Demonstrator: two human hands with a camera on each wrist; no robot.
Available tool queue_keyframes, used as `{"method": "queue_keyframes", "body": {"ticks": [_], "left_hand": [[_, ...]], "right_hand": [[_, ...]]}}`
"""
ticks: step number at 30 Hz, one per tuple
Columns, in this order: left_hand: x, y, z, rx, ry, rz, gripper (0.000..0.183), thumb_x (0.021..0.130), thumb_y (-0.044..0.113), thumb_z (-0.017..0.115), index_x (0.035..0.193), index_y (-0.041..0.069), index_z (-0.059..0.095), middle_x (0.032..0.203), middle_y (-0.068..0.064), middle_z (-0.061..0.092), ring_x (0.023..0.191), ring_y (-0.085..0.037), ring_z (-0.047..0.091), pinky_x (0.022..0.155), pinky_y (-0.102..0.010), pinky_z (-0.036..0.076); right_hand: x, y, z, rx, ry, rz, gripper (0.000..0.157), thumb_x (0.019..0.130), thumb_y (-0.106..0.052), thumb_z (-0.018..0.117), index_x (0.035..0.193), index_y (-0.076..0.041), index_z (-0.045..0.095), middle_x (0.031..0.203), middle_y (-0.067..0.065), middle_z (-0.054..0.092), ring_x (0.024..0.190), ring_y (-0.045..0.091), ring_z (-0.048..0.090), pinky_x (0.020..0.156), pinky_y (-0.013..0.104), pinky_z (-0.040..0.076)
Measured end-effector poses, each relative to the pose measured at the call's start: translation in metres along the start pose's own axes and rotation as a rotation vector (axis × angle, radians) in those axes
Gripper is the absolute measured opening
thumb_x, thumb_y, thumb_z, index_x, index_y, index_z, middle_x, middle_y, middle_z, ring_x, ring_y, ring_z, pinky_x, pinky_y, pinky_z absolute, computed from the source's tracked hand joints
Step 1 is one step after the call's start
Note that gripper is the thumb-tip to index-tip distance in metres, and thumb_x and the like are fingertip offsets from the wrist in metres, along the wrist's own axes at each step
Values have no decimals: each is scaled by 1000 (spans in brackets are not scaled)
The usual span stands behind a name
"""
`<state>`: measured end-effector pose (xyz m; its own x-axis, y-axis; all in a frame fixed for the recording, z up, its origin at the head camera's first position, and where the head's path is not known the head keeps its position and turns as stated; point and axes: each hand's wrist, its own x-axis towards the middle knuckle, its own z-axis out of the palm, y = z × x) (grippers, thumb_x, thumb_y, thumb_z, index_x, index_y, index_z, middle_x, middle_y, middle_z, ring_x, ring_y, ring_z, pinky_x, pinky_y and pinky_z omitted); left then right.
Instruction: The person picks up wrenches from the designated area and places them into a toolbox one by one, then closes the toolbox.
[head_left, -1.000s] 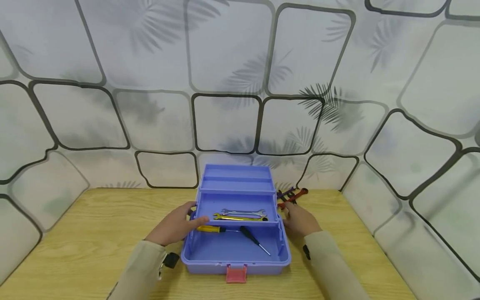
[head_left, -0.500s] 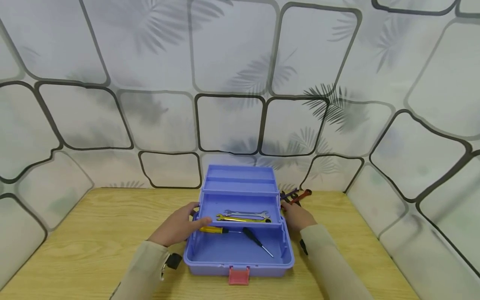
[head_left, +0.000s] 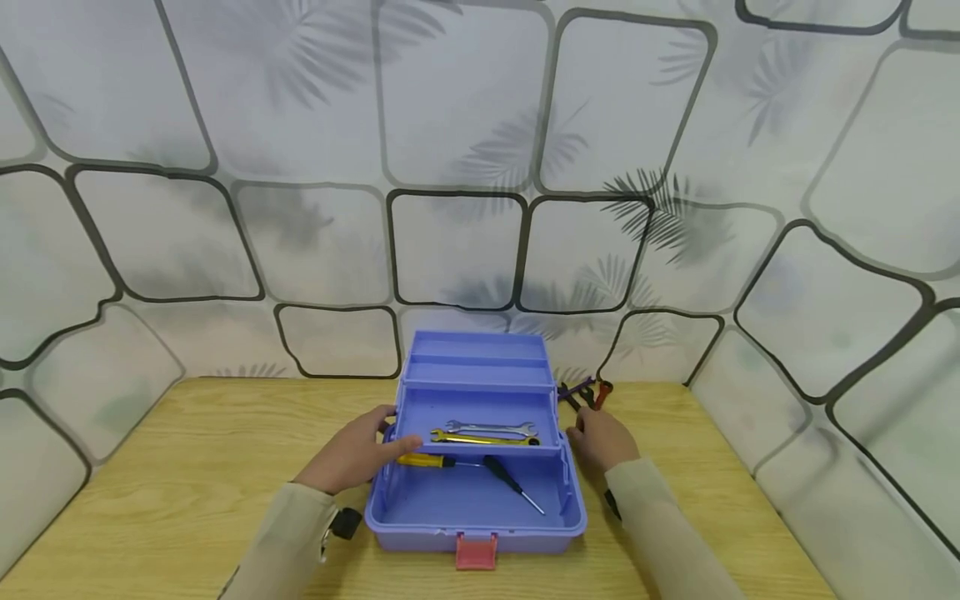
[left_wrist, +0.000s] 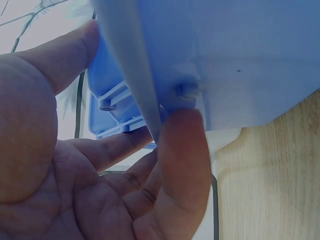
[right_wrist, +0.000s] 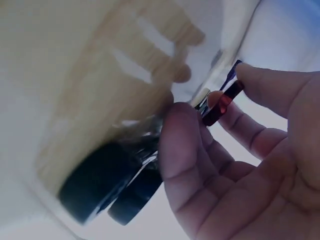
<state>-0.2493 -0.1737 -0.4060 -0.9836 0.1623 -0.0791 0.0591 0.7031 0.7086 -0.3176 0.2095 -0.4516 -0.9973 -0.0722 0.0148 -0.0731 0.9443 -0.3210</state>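
A purple-blue toolbox (head_left: 420, 540) stands open on the wooden table, its tray (head_left: 480, 403) raised. My left hand (head_left: 352, 454) grips the box's left side, thumb over the tray edge, other fingers outside against the wall (left_wrist: 225, 75). A silver wrench (head_left: 491, 428) and a yellow wrench (head_left: 487, 439) lie in the tray. Below are a yellow-handled screwdriver (head_left: 423, 460) and a black-handled screwdriver (head_left: 499, 472). Beyond the box's right side, my right hand (head_left: 604, 442) pinches a red wrench (right_wrist: 222, 105) between thumb and fingers. A purple wrench (head_left: 576, 388) shows close by.
Dark tools (head_left: 572, 402) lie behind the right hand; blurred black ends (right_wrist: 102, 180) show in the right wrist view. A red latch (head_left: 476, 552) hangs at the box front. Patterned cloth walls (head_left: 457, 246) enclose the table's back and sides.
My right hand reached farther in toward the box's right side, then drew back slightly. The red wrench has turned and stands more steeply. The left hand keeps its hold.
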Motion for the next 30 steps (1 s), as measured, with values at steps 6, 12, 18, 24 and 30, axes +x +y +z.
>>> {"method": "queue_keyframes", "body": {"ticks": [6,12,18,24,30], "left_hand": [[-1,2,-1,0,1,6,83,93,57,71,150,1,48,130,-20,64,110,-32,65,88,-54,56],[-1,2,-1,2,5,3,82,94,56,71,150,1,48,129,-20,64,110,-31,65,89,-54,55],[-1,2,0,5,5,3,82,94,56,71,150,2,48,129,-19,64,111,-32,64,90,-54,55],[-2,3,-1,5,7,2,82,93,56,71,151,2,48,130,-20,64,112,-32,64,90,-55,55],[0,2,-1,12,5,2,84,92,58,71,151,2,48,130,-20,64,112,-33,64,89,-55,55]], "right_hand": [[-7,7,-1,-4,60,15,27,93,-14,68,106,8,59,88,20,67,79,36,67,72,52,55],[-15,18,-5,68,95,88,20,84,-12,70,83,2,57,74,14,60,65,29,57,60,45,49],[-27,27,-14,104,79,164,24,84,-20,71,76,-4,55,68,8,56,60,25,51,53,37,40],[-32,31,-19,105,122,190,27,88,-26,69,80,-4,55,70,9,58,61,25,54,52,38,42],[-37,38,-21,155,193,185,25,92,-21,67,76,-6,57,65,7,58,56,23,52,48,34,39]]}}
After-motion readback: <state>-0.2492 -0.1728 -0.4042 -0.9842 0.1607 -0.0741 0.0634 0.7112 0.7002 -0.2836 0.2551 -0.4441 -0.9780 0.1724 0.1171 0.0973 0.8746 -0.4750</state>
